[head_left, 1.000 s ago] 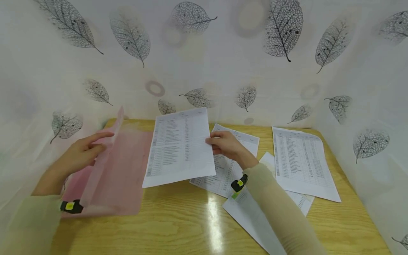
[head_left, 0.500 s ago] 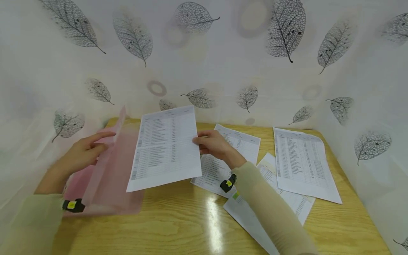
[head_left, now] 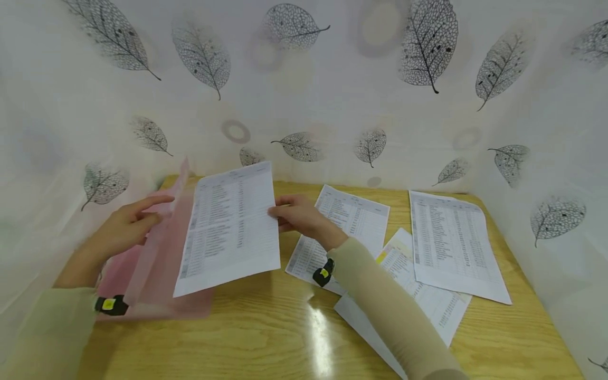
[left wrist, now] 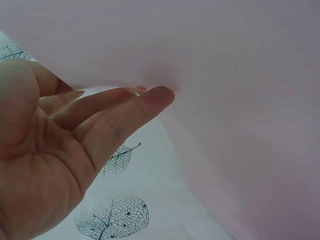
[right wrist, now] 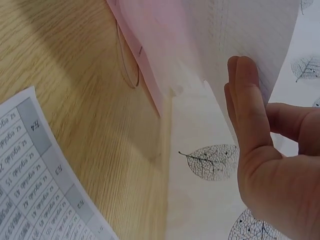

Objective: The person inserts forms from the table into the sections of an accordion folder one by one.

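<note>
A pink translucent folder [head_left: 159, 311] lies at the left of the wooden table. Its raised cover [left wrist: 240, 100] is held at the edge by my left hand [head_left: 128, 227], fingertips on one side and the thumb partly hidden by it. My right hand [head_left: 299, 214] pinches the right edge of a printed sheet of paper [head_left: 230, 227]. That sheet is tilted above the table, its left part covering some of the folder. A thin loop of cord [right wrist: 136, 75] shows at the folder's edge in the right wrist view.
Several printed sheets lie on the right half of the table: an angled sheet [head_left: 353, 211] in the middle, an overlapped sheet [head_left: 442, 303] under my right forearm, and a sheet [head_left: 451, 243] at far right. A leaf-patterned curtain [head_left: 323, 84] encloses the back and sides.
My right hand has carried the printed sheet leftward, over more of the folder. The left hand keeps the cover raised in nearly the same spot.
</note>
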`<state>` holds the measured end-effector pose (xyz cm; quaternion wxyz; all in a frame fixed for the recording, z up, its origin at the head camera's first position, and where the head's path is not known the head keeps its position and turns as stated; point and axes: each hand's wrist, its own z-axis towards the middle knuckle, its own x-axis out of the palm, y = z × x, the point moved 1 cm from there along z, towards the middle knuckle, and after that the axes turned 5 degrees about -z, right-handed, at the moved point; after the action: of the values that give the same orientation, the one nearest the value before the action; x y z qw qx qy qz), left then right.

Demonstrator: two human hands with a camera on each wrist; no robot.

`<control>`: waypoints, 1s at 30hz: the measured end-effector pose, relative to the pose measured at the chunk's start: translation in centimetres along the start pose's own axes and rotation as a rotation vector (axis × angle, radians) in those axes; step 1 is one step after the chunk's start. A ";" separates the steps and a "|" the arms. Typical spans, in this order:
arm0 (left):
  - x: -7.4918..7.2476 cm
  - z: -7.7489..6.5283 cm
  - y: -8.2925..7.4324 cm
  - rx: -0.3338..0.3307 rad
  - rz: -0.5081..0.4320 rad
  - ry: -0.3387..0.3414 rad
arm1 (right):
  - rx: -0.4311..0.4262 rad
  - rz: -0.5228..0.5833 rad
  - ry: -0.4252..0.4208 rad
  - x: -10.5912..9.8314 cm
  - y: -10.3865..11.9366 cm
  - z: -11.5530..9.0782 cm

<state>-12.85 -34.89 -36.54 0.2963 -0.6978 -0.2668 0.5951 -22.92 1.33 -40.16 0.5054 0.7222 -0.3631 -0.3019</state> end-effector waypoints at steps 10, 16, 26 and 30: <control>0.0 0.1 -0.1 -0.024 -0.006 0.000 | -0.028 -0.083 0.042 1.7 -0.1 0.5; 0.0 0.0 -0.2 -0.036 -0.006 -0.004 | -0.027 -0.109 0.006 2.5 0.2 0.5; 0.0 0.0 0.0 -0.036 -0.016 -0.005 | -0.048 -0.070 -0.041 5.1 -0.1 0.9; 0.0 0.1 0.0 -0.037 -0.017 -0.007 | -0.048 -0.053 -0.027 6.3 -0.3 1.0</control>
<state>-12.93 -34.88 -36.53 0.2875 -0.6988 -0.2849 0.5898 -20.17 -4.35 -41.15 0.5095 0.7152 -0.3431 -0.3334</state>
